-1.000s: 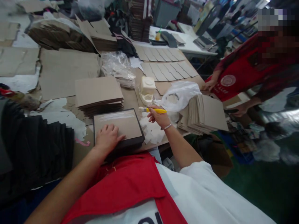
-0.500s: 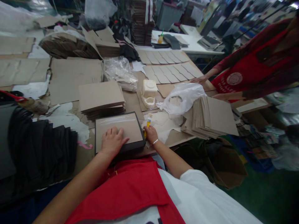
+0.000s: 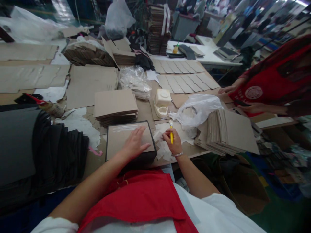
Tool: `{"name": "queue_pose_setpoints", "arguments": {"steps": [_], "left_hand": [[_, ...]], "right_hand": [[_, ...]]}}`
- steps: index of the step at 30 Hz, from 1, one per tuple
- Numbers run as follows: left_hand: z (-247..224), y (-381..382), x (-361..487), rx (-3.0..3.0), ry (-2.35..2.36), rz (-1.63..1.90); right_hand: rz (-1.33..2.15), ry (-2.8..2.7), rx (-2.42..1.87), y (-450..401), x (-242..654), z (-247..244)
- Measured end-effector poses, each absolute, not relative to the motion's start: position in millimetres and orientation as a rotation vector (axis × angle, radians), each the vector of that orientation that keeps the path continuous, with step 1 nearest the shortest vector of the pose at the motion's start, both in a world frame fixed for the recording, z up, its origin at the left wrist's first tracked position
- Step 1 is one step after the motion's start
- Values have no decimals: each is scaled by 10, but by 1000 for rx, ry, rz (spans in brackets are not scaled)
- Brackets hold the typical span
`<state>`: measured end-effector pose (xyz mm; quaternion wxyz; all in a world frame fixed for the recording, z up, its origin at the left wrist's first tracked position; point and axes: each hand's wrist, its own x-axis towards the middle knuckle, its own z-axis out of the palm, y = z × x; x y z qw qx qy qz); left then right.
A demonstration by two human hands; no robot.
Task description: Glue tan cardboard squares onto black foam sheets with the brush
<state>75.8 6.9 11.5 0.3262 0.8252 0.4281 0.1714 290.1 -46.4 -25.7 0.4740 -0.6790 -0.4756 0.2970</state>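
While the right hand (image 3: 173,141) closes around a yellow-handled brush (image 3: 171,136), the left hand (image 3: 134,144) spreads open, empty, over a tan board (image 3: 118,139).
The board lies on a black base (image 3: 147,157), near a cardboard stack (image 3: 115,103); palm contact is unclear.

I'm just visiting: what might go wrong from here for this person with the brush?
1. The left hand reaches up close to the whitish streaks on the cardboard sheet; if those are wet, which I can't tell, fingers could smear them.
2. The right hand holds the brush near loose paper scraps, so one might stick to it.
3. The flimsy plastic bag lies beside the cream pot and could get snagged.
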Motion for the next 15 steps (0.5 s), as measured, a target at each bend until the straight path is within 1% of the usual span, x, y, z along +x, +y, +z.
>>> {"name": "queue_pose_setpoints", "arguments": {"steps": [2,4,6,10,13,15], "left_hand": [[105,88,948,1827,931,555],[104,89,1088,1530,820,515],[109,81,1139,1356,777,438],[126,76,1021,1272,837,377],[143,123,815,1320,933,324],[158,190,604,1367,990,268]], "right_hand": [[866,-1070,-1555,-482,2766,-15],[903,-1035,-1493,-490,2647,169],[872,-1067,-1462,-486,2570,285],[749,-1347,-1511,-421,2500,334],[564,-1565,-1604,-281,2454,250],[432,-1602,-1650,-144,2429,158]]}}
